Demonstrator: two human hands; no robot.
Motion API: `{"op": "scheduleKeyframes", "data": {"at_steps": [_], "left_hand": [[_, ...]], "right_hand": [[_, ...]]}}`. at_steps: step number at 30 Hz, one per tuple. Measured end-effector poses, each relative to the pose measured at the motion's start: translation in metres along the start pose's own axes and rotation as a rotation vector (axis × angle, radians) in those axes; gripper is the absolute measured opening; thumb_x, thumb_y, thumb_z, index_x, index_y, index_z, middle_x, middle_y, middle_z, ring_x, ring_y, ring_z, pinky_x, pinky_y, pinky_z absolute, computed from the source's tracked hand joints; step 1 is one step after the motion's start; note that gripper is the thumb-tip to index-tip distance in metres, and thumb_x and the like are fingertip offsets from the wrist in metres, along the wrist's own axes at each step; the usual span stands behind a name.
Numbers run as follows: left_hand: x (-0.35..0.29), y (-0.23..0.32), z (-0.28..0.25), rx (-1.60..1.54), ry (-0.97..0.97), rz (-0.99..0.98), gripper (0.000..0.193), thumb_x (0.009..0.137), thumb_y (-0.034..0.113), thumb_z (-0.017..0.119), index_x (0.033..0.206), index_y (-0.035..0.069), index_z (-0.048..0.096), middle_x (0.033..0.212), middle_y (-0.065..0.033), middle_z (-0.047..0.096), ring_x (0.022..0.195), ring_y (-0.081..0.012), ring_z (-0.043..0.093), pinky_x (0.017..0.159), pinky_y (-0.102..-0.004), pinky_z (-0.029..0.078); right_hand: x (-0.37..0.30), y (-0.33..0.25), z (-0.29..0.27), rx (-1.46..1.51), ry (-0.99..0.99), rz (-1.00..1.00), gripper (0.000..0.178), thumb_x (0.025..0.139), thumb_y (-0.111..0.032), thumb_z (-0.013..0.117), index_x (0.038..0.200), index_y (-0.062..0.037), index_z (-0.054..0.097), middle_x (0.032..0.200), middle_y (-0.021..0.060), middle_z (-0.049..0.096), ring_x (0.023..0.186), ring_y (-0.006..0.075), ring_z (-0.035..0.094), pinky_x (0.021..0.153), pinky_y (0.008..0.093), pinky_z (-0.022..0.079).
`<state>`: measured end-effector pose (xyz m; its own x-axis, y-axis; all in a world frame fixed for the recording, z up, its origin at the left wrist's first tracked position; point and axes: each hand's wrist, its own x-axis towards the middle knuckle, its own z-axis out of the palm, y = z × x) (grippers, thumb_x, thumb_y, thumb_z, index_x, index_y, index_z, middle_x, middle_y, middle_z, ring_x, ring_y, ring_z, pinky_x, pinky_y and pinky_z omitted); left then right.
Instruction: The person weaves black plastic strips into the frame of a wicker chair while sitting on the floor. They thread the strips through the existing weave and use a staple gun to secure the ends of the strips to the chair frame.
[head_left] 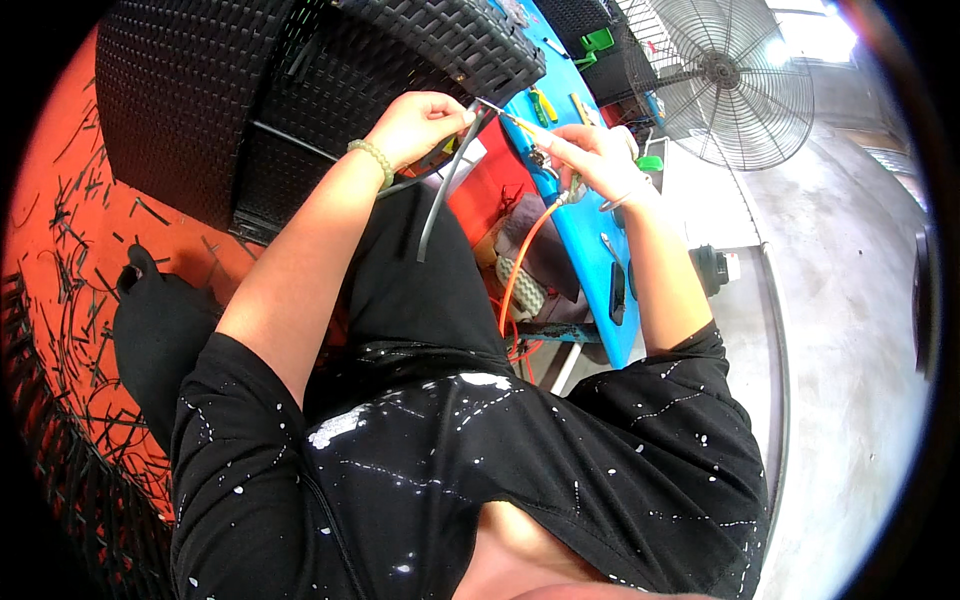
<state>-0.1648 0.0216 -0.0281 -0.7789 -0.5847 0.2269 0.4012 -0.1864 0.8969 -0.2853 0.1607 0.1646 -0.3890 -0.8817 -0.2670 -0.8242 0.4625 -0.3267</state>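
My left hand (418,128), with a beaded bracelet on its wrist, pinches near the upper end of a flat dark grey strip (440,200) that hangs over my leg. Just above is the corner of a black woven wicker piece (480,50). My right hand (592,158) is closed round a thin tool (513,118) with a metal shaft and some orange-yellow on it, its tip close to my left fingertips. Under the right hand an orange hose (520,265) ends in a metal fitting (573,190); whether the hand also grips that is hidden.
A long blue bench (592,265) runs along the right, with yellow-green pliers (543,107) and other small tools. Cut black strips litter the orange floor (70,220) at left. A large wire-caged fan (722,70) stands at the back right; a black woven panel (180,100) rises at left.
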Motion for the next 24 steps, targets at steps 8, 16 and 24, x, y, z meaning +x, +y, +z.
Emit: {"op": "scheduleKeyframes", "data": {"at_steps": [8,16,24], "left_hand": [[-0.001,0.001,0.004,-0.042,0.035,0.040,0.016,0.086,0.016,0.063,0.090,0.000,0.066,0.082,-0.0031,0.066,0.076,-0.0089,0.061,0.072,-0.0244,0.049],[-0.001,-0.024,0.000,-0.023,-0.064,-0.016,0.017,0.090,0.017,0.059,0.090,0.001,0.064,0.086,-0.0032,0.066,0.082,-0.0082,0.061,0.077,-0.0230,0.048],[-0.014,0.006,0.028,-0.214,0.161,-0.172,0.030,0.094,0.033,0.050,0.091,0.005,0.061,0.070,-0.0016,0.063,0.046,-0.0052,0.042,0.044,-0.0196,0.035]], "right_hand": [[-0.001,-0.021,-0.011,-0.080,-0.088,0.105,0.050,0.084,-0.047,0.060,0.092,0.0026,0.064,0.069,0.0015,0.056,0.058,0.0098,0.051,0.051,0.0235,0.040],[0.004,0.008,-0.006,-0.113,-0.044,-0.101,0.050,0.079,-0.046,0.067,0.098,0.0005,0.066,0.074,0.0009,0.060,0.068,0.0079,0.054,0.062,0.0226,0.043],[0.029,0.075,-0.076,0.320,0.321,-0.300,0.052,0.083,-0.030,0.066,0.123,-0.0001,0.050,0.108,0.0070,0.059,0.098,0.0160,0.056,0.087,0.0291,0.044]]}}
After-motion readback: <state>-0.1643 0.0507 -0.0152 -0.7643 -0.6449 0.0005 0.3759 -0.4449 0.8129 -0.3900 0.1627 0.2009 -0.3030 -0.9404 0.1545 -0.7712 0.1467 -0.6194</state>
